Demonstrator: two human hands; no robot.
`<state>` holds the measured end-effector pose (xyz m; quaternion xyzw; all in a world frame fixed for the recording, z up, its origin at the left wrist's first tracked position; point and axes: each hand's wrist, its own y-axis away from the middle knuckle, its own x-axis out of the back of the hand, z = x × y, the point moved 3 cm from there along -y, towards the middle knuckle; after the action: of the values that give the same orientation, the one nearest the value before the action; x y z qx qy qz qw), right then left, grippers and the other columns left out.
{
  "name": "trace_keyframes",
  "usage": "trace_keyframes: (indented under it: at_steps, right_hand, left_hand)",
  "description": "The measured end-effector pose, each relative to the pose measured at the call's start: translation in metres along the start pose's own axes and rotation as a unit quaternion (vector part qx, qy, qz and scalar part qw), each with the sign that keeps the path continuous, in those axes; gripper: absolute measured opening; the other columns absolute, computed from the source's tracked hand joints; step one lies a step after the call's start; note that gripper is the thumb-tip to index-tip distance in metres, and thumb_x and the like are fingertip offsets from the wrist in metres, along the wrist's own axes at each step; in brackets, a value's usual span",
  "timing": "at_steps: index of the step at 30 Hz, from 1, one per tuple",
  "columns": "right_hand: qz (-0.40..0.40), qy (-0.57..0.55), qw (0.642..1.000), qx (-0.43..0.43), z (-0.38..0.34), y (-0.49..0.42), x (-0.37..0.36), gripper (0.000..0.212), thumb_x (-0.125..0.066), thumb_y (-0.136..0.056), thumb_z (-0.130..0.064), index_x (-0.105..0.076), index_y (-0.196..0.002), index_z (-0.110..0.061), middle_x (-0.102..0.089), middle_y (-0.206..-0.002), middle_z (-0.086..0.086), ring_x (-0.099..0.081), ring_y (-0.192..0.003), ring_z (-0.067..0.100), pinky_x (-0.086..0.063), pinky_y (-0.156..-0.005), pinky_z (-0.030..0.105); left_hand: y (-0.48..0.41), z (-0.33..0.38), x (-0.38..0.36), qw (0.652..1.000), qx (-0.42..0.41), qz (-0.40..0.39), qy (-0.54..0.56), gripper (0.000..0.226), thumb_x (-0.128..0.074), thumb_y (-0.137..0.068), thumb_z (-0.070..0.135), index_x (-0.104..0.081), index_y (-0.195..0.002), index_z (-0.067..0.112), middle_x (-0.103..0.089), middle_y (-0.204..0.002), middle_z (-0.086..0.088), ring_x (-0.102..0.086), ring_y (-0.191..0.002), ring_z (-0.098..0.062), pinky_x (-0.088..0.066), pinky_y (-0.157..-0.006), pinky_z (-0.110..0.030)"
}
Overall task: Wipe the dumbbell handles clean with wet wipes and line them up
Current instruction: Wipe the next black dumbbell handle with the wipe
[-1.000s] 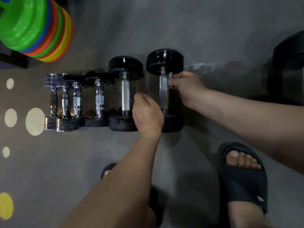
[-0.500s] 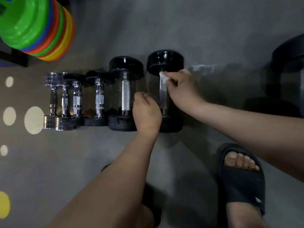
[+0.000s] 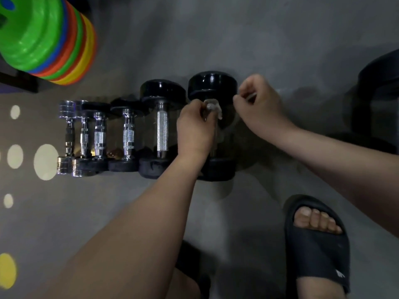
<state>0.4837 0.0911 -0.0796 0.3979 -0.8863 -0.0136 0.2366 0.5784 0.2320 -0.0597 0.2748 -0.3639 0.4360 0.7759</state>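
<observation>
Row of six dumbbells (image 3: 128, 134) lies side by side on the floor, handles parallel, from small chrome ones at left to the biggest black dumbbell (image 3: 212, 85) at the right end. Near ends sit roughly on one line, so the lining-up looks mostly done, tho the far ends step out w/ size.

Wiping is at the last one in the row. Left hand (image 3: 195, 128) is curled round a bunched wet wipe (image 3: 213, 107), holding it on the top of that dumbbell's handle, just under the far head. Rest of the handle is hidden by the hand & blur. Right hand (image 3: 259, 102) hovers just right of the same head, fingers curled in. A pale streak shows at its fingertips, poss. a scrap of wipe, but I can't tell if it holds anything.

Going by position, the other five handles are prob. done. Left to do: finish this handle, maybe nudge it square w/ its neighbour (image 3: 162, 130).

Surface: grey matte floor (image 3: 216, 29), dim light, w/ a paler smear right of the big head. At left are pale dots (image 3: 45, 161) & a yellow one on the floor. Top left is a stack of coloured weight plates (image 3: 32, 33), green on top. Far right is a large dark shape (image 3: 377, 93). Person's foot in a black slide sandal (image 3: 317, 244) is at lower right.
</observation>
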Motion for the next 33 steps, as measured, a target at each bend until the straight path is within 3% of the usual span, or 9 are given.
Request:
trace_keyframes:
  at_steps: [3,5,10,15,21,23,26,28,33]
  right_hand:
    - [-0.036,0.055,0.998,0.02,0.0,-0.011,-0.003,0.051,-0.065,-0.093,-0.041,-0.049,-0.137,-0.02,-0.049,-0.132,0.003,-0.054,-0.114,0.013,-0.043,-0.092,0.019]
    - [-0.064,0.091,0.993,0.028,-0.001,-0.014,-0.01,0.061,-0.061,-0.095,-0.045,-0.043,-0.149,-0.022,-0.042,-0.142,0.004,-0.05,-0.126,0.02,-0.041,-0.104,0.03]
    - [-0.05,0.087,0.993,0.059,-0.007,-0.016,-0.01,0.054,-0.063,-0.094,-0.044,-0.049,-0.142,-0.023,-0.052,-0.137,0.001,-0.054,-0.119,0.018,-0.041,-0.094,0.026]
    - [-0.057,0.095,0.991,0.07,-0.009,-0.02,-0.013,0.053,-0.063,-0.094,-0.046,-0.05,-0.14,-0.024,-0.055,-0.136,0.0,-0.054,-0.121,0.018,-0.037,-0.089,0.024]
    - [-0.067,0.089,0.991,0.071,-0.006,-0.023,-0.018,0.059,-0.062,-0.093,-0.048,-0.048,-0.145,-0.023,-0.051,-0.14,0.001,-0.051,-0.125,0.018,-0.044,-0.102,0.031]
    - [-0.073,0.084,0.991,0.071,-0.006,-0.025,-0.016,0.061,-0.063,-0.092,-0.049,-0.048,-0.145,-0.023,-0.051,-0.14,0.0,-0.051,-0.126,0.017,-0.046,-0.104,0.035]
    - [-0.086,0.082,0.991,0.066,-0.004,-0.025,-0.012,0.063,-0.062,-0.093,-0.051,-0.046,-0.148,-0.024,-0.049,-0.142,-0.003,-0.049,-0.128,0.013,-0.042,-0.106,0.031]
    - [-0.09,0.075,0.991,0.061,-0.002,-0.024,-0.01,0.064,-0.061,-0.094,-0.051,-0.044,-0.149,-0.024,-0.048,-0.144,-0.005,-0.047,-0.13,0.012,-0.04,-0.107,0.029]
    - [-0.095,0.078,0.99,0.063,0.0,-0.027,-0.008,0.064,-0.063,-0.092,-0.052,-0.047,-0.148,-0.024,-0.05,-0.142,-0.003,-0.049,-0.128,0.012,-0.041,-0.107,0.029]
  left_hand:
    - [-0.002,-0.002,-0.001,0.999,0.045,0.013,0.012,0.016,-0.06,-0.092,0.027,-0.061,-0.08,0.017,-0.064,-0.08,0.003,-0.056,-0.07,-0.004,-0.035,-0.058,-0.009]
    - [-0.002,-0.002,-0.001,0.996,0.077,0.02,0.039,0.014,-0.062,-0.093,0.029,-0.059,-0.08,0.024,-0.066,-0.084,0.005,-0.059,-0.075,-0.005,-0.035,-0.06,-0.009]
    - [-0.004,0.001,0.0,0.984,0.108,0.038,0.136,0.011,-0.065,-0.089,0.017,-0.059,-0.095,0.024,-0.066,-0.087,0.011,-0.063,-0.081,0.003,-0.048,-0.072,-0.012]
    - [-0.003,0.004,0.002,0.995,0.08,-0.003,0.056,0.01,-0.065,-0.09,0.029,-0.062,-0.09,0.019,-0.064,-0.075,0.011,-0.058,-0.067,0.012,-0.039,-0.057,-0.007]
    - [-0.019,-0.004,-0.001,0.992,0.12,0.028,0.032,0.013,-0.062,-0.092,0.025,-0.064,-0.084,0.015,-0.063,-0.074,0.007,-0.06,-0.069,-0.01,-0.042,-0.06,-0.014]
    - [-0.026,-0.011,-0.005,0.98,0.183,0.026,0.075,0.024,-0.063,-0.094,0.032,-0.066,-0.082,0.011,-0.067,-0.073,0.0,-0.063,-0.069,-0.015,-0.05,-0.064,-0.028]
    - [-0.026,-0.017,-0.013,0.922,0.308,-0.049,0.228,0.025,-0.062,-0.099,0.031,-0.066,-0.084,0.011,-0.069,-0.071,-0.004,-0.065,-0.059,-0.014,-0.05,-0.05,-0.024]
    - [-0.026,-0.02,-0.013,0.884,0.347,-0.097,0.3,0.018,-0.062,-0.099,0.027,-0.067,-0.089,0.013,-0.073,-0.079,-0.008,-0.069,-0.067,-0.022,-0.055,-0.053,-0.029]
    - [-0.022,-0.016,-0.009,0.958,0.225,-0.018,0.176,0.017,-0.067,-0.092,0.031,-0.069,-0.083,0.017,-0.073,-0.079,-0.002,-0.07,-0.075,-0.016,-0.057,-0.068,-0.029]
